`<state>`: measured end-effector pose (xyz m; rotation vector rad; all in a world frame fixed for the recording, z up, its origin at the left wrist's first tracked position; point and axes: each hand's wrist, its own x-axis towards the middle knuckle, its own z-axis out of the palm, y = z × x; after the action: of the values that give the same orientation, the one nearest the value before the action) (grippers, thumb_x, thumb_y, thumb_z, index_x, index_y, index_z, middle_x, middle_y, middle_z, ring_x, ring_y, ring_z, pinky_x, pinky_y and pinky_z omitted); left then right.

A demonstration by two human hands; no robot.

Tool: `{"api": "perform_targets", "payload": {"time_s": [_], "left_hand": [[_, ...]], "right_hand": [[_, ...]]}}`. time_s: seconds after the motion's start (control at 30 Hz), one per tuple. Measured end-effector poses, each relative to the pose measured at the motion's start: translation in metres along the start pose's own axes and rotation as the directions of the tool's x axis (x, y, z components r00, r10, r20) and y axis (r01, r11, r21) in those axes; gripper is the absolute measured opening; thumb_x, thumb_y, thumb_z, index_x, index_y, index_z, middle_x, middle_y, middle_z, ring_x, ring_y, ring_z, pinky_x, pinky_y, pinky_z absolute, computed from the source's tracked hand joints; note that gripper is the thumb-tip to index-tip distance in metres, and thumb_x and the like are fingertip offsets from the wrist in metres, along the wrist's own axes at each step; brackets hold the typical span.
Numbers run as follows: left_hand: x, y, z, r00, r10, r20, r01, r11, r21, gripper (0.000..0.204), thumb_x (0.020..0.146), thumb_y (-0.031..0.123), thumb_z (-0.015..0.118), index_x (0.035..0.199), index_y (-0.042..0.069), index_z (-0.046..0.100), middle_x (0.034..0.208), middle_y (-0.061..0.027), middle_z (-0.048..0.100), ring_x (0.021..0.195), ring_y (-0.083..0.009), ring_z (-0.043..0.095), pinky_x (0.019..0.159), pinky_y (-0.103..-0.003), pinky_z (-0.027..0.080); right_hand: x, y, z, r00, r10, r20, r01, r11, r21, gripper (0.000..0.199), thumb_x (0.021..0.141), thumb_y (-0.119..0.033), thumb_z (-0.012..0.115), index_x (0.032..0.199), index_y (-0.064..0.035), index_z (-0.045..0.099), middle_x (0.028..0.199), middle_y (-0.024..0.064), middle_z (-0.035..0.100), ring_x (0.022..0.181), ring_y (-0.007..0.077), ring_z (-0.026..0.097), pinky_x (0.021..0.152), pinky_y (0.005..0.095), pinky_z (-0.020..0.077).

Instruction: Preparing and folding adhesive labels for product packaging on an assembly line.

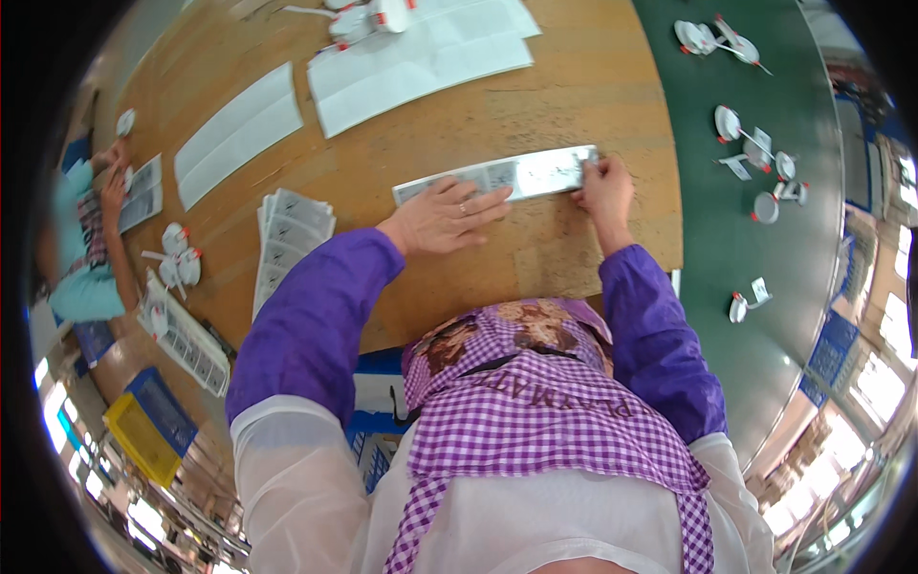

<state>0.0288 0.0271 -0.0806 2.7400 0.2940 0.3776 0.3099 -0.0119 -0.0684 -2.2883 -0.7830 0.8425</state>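
A long silvery-white label strip (550,174) with dark print lies across the wooden table in front of me. My left hand (448,216) is on the strip's left half, palm down and fingers stretched flat over its lower edge. A ring shows on one finger. At the strip's right end, my right hand (605,196) pinches the corner between thumb and fingers. Beside my left sleeve lies a loose stack of printed label sheets (292,230), partly covered by that arm.
White paper sheets (421,81) lie at the far side, with white corded parts with red bits (359,21) on top. Another sheet (239,134) is farther left. A green belt (708,220) on the right carries several similar parts (729,124). A co-worker (86,239) handles something at far left.
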Motion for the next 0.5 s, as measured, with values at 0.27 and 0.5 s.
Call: {"api": "perform_targets", "payload": {"time_s": [0.27,0.5], "left_hand": [[0.014,0.003,-0.011,0.964,-0.038,0.263,0.055,0.997,-0.057,0.07,0.087,0.046,0.051,0.146,0.016,0.029,0.153,0.0008,0.023,0.142,-0.0162,0.017,0.117,-0.041,0.008],[0.017,0.006,-0.009,0.951,-0.061,0.302,0.065,0.998,-0.004,0.066,0.091,0.047,0.044,0.146,0.014,0.027,0.153,-0.0001,0.022,0.141,-0.017,0.018,0.117,-0.041,0.01]], "right_hand": [[-0.011,-0.009,-0.003,0.999,0.027,-0.029,-0.023,0.991,0.132,0.019,0.085,-0.011,0.064,0.08,0.0029,0.052,0.062,0.0104,0.058,0.044,0.017,0.059,0.04,0.0307,0.0462],[-0.022,-0.015,-0.01,0.997,0.052,-0.055,-0.04,0.978,0.205,0.02,0.084,-0.009,0.065,0.078,0.0037,0.051,0.065,0.0124,0.058,0.046,0.0183,0.059,0.042,0.032,0.0463]]}}
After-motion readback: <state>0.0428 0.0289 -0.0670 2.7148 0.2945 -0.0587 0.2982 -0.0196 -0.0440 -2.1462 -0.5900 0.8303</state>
